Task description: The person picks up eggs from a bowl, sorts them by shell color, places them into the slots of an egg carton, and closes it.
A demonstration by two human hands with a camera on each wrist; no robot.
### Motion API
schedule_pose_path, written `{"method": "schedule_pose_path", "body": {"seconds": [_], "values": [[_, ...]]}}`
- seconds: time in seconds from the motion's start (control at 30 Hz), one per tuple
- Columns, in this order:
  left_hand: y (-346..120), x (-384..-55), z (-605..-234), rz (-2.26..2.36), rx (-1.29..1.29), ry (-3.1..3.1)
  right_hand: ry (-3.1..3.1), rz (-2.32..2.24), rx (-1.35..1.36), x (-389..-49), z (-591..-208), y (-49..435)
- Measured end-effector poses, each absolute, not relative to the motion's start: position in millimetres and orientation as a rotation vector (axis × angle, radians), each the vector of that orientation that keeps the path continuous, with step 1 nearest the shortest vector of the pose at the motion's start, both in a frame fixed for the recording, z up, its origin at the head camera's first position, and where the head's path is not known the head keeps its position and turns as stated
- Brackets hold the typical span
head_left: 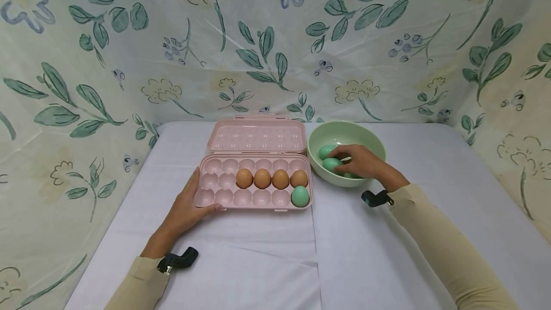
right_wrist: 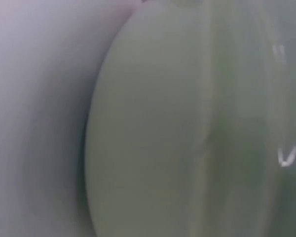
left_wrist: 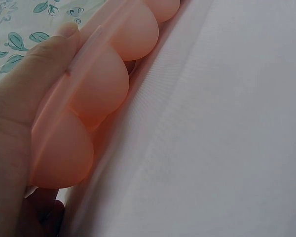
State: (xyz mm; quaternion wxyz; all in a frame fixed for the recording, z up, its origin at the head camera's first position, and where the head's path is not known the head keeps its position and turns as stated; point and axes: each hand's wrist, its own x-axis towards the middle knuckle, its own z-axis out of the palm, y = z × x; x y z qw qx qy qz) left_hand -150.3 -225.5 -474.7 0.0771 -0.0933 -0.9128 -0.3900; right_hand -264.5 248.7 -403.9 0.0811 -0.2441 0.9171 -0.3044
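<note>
A pink egg carton (head_left: 254, 208) lies with its lid (head_left: 257, 137) folded back. My left hand (head_left: 185, 207) grips its near left corner, thumb over the front rim; in the left wrist view the fingers curl beneath the rounded cups (left_wrist: 101, 84). Several brown eggs (head_left: 262, 179) fill the right part of the middle row. One green egg (head_left: 300, 196) sits in the front right cup. Inside the light green bowl (head_left: 374, 145), my right hand (head_left: 359, 160) pinches a green egg (head_left: 330, 164) between thumb and fingers. Another green egg (head_left: 326, 151) lies just behind it.
The bowl stands close against the carton's right side. Both are on a white cloth-covered table (head_left: 258, 262), near its far edge. A floral curtain (head_left: 275, 37) hangs behind and at both sides. The right wrist view is blurred, mostly bowl wall (right_wrist: 143, 128).
</note>
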Motion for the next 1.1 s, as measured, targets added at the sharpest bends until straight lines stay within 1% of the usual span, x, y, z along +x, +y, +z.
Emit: {"method": "schedule_pose_path", "body": {"seconds": [0.63,1.1], "values": [[-224.7,-148.1,-474.3,-1.176,-0.273,-2.741,2.728,-1.058,-0.776,-259.1,-395.4,253.3],[-225.7,-149.4,-473.2,-1.18,-0.267,-2.746,2.662,-1.277,-0.801,-252.9,-384.9,246.9]]}}
